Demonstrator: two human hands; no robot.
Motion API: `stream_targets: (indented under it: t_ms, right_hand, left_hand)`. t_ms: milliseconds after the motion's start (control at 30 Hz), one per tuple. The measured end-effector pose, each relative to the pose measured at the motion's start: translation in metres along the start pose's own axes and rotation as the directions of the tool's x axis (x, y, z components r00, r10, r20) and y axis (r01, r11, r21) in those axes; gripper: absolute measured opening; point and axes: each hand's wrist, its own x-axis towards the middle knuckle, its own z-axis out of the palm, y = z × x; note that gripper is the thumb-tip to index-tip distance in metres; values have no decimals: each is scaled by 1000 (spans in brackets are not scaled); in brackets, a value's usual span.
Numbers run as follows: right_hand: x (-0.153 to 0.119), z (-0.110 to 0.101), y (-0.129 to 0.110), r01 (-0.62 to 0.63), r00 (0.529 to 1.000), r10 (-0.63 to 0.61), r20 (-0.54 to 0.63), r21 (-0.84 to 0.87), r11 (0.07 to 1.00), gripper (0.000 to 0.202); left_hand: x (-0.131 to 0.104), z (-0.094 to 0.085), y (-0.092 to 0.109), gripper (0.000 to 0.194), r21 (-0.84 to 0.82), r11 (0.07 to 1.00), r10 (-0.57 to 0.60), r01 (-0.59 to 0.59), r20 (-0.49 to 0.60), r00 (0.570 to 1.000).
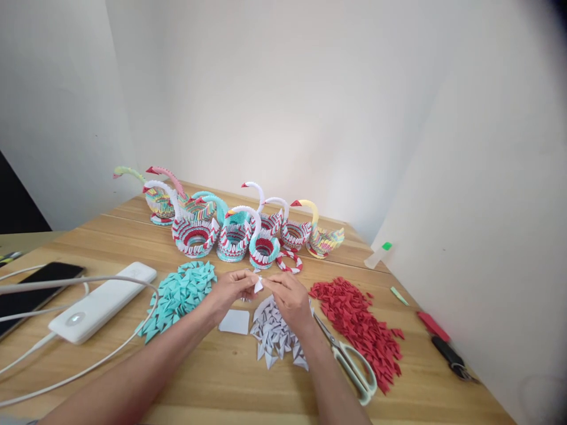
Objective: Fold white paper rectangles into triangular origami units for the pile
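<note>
Fingers [273, 287] on white paper [258, 287] edge, scissors [337, 350] close

This looks like a craft corner, home or workshop unclear: paper swans [233, 251], folded-paper heaps [271, 324] and scissors [335, 345] share a wooden worktop [230, 378] by plain pale walls [287, 106] with a phone [31, 298] and power bank [101, 304].

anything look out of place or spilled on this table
Nothing clearly spilled. A few red pieces lie strayed off the red pile, and a white cable loops untidily over the power bank.
</note>
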Motion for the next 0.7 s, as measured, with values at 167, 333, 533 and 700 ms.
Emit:
stream_targets:
  t_ms: [167,333,533,700]
  right_hand:
    - [1,0,-2,-83,996,81,28,96,992,34]
    - [3,-1,-4,-509,855,500,139,406,759,31]
    - [-1,8,-4,-687,723,614,318,430,586,30]
    - [-1,10,-5,-683,728,619,293,387,620,27]
  left_hand:
    - [3,-2,-4,35,24,999,29,-28,-60,998]
    - [1,1,0,33,88,994,68,-61,-80,994]
    - [-4,8,6,32,210,973,112,-97,-62,992]
    - [-3,9,3,32,258,959,130,-116,-39,991]
